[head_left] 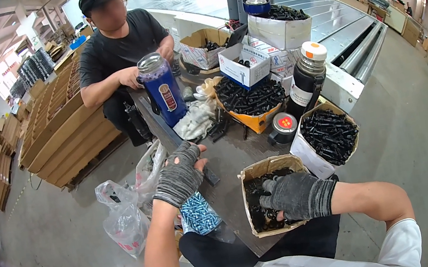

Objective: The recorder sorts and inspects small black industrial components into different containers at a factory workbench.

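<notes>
Carton [281, 163] of small black parts [257, 205] stands at lower centre of the frame, with right hand [301, 195] inside it; whether this hand grips, I cannot tell. Left hand [180, 173], left of centre, has fingers loosely apart. Because carton sits near the table [229, 187] edge, a strong push could spill the parts

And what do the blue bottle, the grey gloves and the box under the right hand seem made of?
Blue bottle: glossy, see-through top; glass or plastic, unclear. Grey gloves: probably knitted yarn, matte, with streaky texture. Box: likely dull cardboard, brown with worn edges.
</notes>
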The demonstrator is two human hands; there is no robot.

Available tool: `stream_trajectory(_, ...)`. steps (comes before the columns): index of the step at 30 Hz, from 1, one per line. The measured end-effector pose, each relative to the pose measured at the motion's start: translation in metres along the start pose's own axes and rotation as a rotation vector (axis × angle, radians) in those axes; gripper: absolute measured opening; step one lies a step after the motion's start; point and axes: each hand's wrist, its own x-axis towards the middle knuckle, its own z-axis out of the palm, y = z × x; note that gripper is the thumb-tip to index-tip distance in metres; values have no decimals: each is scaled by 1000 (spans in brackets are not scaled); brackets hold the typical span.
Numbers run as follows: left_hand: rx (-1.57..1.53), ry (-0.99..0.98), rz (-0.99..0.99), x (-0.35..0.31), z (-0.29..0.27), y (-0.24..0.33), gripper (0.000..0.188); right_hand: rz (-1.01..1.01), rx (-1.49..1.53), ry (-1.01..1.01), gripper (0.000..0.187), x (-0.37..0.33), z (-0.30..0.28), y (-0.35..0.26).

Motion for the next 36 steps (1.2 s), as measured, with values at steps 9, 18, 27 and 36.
stream_trajectory(9,197,100,-21,46,55,1,30,-207,8,161,25,-6,22,16)
stream_trajectory(18,124,-72,-145,60,59,13,19,-154,204,221,22,-24,-1,17)
stream_trajectory(27,223,108,-119,66,62,-3,32,-198,85,474,29,-48,-7,7)
stream_trajectory(36,173,-82,-275,61,64,15,46,-229,189,598,25,-47,15,3)
